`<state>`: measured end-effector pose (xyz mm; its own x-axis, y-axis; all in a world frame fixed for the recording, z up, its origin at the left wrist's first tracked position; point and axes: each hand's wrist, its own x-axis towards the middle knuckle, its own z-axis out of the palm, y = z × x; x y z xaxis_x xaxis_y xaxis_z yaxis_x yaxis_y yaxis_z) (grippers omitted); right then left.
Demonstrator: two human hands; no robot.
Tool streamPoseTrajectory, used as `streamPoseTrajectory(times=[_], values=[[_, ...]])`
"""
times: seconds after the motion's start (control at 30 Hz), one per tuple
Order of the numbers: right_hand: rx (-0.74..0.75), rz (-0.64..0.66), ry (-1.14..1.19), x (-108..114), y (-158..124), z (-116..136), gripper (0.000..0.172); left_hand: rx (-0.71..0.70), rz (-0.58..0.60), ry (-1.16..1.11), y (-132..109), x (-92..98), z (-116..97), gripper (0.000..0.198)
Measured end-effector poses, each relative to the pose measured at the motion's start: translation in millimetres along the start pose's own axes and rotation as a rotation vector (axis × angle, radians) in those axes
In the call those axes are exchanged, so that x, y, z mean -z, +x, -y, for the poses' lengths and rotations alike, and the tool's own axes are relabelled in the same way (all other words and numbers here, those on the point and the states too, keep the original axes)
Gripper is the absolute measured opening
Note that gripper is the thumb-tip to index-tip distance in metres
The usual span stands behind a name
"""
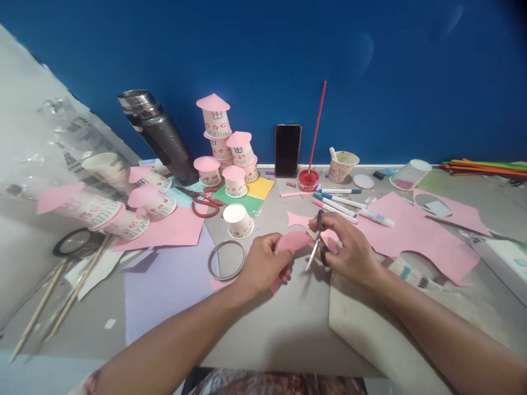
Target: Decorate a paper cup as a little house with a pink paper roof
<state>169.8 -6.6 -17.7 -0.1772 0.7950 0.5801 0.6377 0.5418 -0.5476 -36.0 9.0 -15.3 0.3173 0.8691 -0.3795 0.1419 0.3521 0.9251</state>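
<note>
My left hand is closed on a rounded piece of pink paper, pinched between thumb and fingers. In my right hand is a pair of scissors with black handles, its blades pointing down and left beside the paper's right edge. Pink scraps lie just behind the paper. To the left of my left hand rests a grey ring, and behind that stands a white paper cup with red and green drawings.
Decorated cups with pink cone tops are stacked at the back near a dark flask. Red-handled scissors lie in front. Markers, a phone and a red pot sit centrally; cut pink sheets spread right.
</note>
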Motion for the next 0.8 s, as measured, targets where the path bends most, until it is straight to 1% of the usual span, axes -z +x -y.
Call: streamPoseTrajectory(times=[0.1, 0.2, 0.3, 0.43, 0.5, 0.57, 0.63, 0.7, 0.73, 0.8], values=[[0.035, 0.01, -0.018, 0, -2, -1, 0.042, 0.002, 0.005, -0.009, 1, 0.7, -1, 0.012], [0.025, 0.023, -0.033, 0, -3, -1, 0.041, -0.002, 0.018, -0.013, 1, 1.5, -1, 0.014], [0.021, 0.027, -0.038, 0, -3, -2, 0.039, 0.0, 0.016, -0.011, 1, 2.1, 0, 0.011], [0.067, 0.006, -0.052, -2, -3, -1, 0.046, -0.003, 0.045, -0.045, 0, 2.0, 0, 0.013], [0.081, 0.001, -0.056, -4, -3, -1, 0.048, -0.004, 0.08, -0.082, 1, 2.4, 1, 0.017], [0.091, -0.007, -0.059, -5, -4, -1, 0.048, -0.003, 0.149, -0.183, 3, 3.5, 1, 0.026], [0.11, -0.031, -0.071, -5, -4, -1, 0.048, 0.038, 0.223, -0.332, 7, 5.5, 2, 0.041], [0.138, -0.064, -0.088, -4, -3, -2, 0.049, 0.129, 0.246, -0.451, 10, 7.6, 3, 0.052], [0.153, -0.078, -0.093, -4, -3, -2, 0.049, 0.172, 0.24, -0.476, 11, 8.5, 3, 0.052], [0.168, -0.084, -0.099, -3, -3, -2, 0.05, 0.222, 0.231, -0.459, 11, 9.5, 2, 0.043]])
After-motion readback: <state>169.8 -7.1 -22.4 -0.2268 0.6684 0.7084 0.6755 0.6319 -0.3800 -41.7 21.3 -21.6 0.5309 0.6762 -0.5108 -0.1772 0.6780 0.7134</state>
